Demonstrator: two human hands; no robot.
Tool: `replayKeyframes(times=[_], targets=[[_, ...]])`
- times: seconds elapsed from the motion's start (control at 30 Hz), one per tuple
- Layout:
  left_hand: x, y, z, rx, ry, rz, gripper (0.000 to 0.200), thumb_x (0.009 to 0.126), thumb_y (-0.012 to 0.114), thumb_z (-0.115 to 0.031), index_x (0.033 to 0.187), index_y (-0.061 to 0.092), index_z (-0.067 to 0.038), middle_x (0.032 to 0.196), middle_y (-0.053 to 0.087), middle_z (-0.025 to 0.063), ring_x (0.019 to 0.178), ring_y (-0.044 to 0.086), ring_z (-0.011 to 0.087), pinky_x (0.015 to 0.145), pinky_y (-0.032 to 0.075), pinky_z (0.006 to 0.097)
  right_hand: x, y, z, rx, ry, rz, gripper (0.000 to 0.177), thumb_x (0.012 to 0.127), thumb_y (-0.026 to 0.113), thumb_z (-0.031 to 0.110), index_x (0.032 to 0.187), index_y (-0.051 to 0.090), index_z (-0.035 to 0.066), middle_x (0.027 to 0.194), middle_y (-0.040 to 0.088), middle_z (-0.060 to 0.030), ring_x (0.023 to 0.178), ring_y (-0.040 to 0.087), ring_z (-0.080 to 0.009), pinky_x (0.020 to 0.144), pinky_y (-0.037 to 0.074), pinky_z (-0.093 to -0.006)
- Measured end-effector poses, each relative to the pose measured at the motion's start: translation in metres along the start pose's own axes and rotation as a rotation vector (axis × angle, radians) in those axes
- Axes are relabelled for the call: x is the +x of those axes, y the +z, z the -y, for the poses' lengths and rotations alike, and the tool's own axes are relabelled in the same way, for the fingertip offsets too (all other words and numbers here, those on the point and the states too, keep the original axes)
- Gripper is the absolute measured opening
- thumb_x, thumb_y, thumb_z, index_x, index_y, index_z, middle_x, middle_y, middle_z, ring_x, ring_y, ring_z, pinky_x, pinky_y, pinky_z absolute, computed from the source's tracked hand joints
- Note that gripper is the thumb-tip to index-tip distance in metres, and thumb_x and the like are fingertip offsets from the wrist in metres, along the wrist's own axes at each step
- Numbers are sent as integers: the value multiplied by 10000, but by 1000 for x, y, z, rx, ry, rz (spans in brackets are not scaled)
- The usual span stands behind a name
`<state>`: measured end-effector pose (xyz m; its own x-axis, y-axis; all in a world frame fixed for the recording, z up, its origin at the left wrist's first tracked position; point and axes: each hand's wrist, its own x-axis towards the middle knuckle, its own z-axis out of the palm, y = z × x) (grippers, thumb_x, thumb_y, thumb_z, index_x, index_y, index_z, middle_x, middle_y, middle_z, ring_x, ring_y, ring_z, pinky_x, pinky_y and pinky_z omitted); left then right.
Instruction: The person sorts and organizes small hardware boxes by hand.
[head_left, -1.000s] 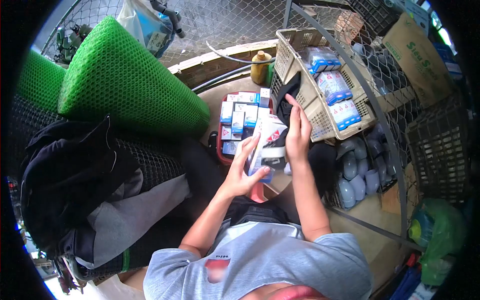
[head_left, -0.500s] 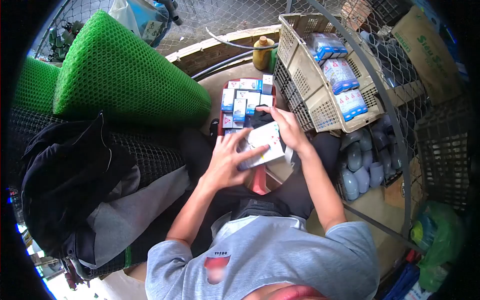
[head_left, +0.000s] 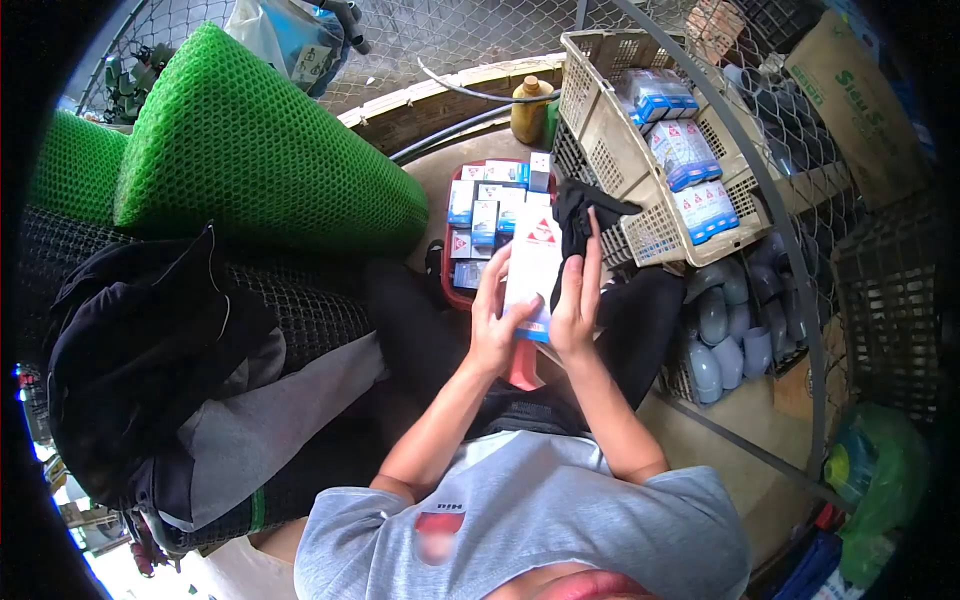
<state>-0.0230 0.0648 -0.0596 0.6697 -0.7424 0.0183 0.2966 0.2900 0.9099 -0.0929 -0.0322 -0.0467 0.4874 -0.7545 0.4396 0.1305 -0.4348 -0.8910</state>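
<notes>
My left hand (head_left: 494, 318) is closed round the left side of a white box (head_left: 533, 265) with a red triangle mark and a blue lower edge, its thumb across the front. On the box's right side, my right hand (head_left: 577, 308) presses a black cloth (head_left: 580, 215) against it. The cloth bunches above my fingers, and one end sticks out to the right. Beyond my hands, a red tray (head_left: 447, 262) holds several small white-and-blue boxes (head_left: 484, 222), partly hidden behind the held box.
To the right stands a beige plastic crate (head_left: 650, 238) with wrapped packs of boxes (head_left: 706, 208). Grey pipe fittings (head_left: 728, 355) lie near it. Green mesh rolls (head_left: 270, 150) and a dark jacket (head_left: 140, 360) are on the left. A yellow bottle (head_left: 530, 115) stands behind the tray.
The box has turned from lying tilted to standing upright, facing me. My left hand has shifted to its side. The black cloth has come up beside the box in my right hand.
</notes>
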Motion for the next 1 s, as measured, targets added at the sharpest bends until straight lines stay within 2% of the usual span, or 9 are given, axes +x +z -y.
replayKeyframes(times=[0.1,0.33,0.47,0.57,0.6,0.7,0.77,0.9,1.0], targets=[[8,15,-9,-249,-23,-117,810,842,668,-225,1569,326,-116,1471,493,168,1320,526,299,1108,431,443,-21,-6,3,-2,41,158,564,1108,344,201,1574,277,-111,1610,346,-309,1517,330,-409,1251,214,-446],[5,15,-30,-459,-189,57,814,832,694,-276,1542,338,-97,1407,526,153,1277,553,287,1081,467,422,-14,-25,-6,-97,-148,228,561,1061,395,180,1552,329,-84,1570,371,-329,1485,330,-482,1235,224,-521],[-9,12,-27,-414,-190,155,761,838,694,-222,1504,370,-48,1414,527,162,1307,538,296,1127,415,438,55,-36,32,180,39,28,499,1097,400,240,1504,429,-46,1449,544,-204,1342,525,-318,1165,351,-399],[3,4,-33,-420,-152,135,849,830,702,-289,1550,325,-45,1431,519,170,1344,518,303,1140,406,449,44,-27,15,564,366,11,487,1135,340,314,1435,507,-31,1385,585,-159,1266,561,-251,1104,397,-359],[8,-4,-28,-388,-151,108,796,892,633,-334,1570,324,-52,1466,511,165,1361,513,290,1145,405,439,22,-23,18,426,389,20,494,1133,339,308,1459,479,-37,1421,558,-170,1314,523,-257,1133,368,-375],[27,-17,-19,-394,-41,82,611,1039,437,-360,1564,380,-54,1520,498,155,1378,510,282,1165,392,445,-26,-5,6,391,299,79,529,1123,330,253,1532,359,-81,1530,453,-215,1428,420,-308,1202,285,-393],[34,-22,-26,-268,48,42,752,982,514,-399,1606,299,-38,1579,437,182,1440,454,307,1205,345,454,-37,-9,22,195,132,161,558,1107,326,191,1573,259,-108,1583,383,-253,1468,380,-347,1225,264,-409],[32,-37,-35,-206,-44,139,857,942,546,-459,1633,232,-62,1605,403,180,1473,419,303,1232,313,446,-18,-14,26,-10,-159,329,375,1026,468,87,1339,558,-100,1377,539,-321,1407,442,-491,1232,260,-489],[23,-37,-27,-199,-169,67,792,916,624,-410,1562,317,-71,1500,488,151,1354,526,258,1125,433,413,17,-7,31,-65,-239,235,415,1054,434,121,1396,527,-95,1607,362,-298,1551,253,-437,1272,140,-487]])
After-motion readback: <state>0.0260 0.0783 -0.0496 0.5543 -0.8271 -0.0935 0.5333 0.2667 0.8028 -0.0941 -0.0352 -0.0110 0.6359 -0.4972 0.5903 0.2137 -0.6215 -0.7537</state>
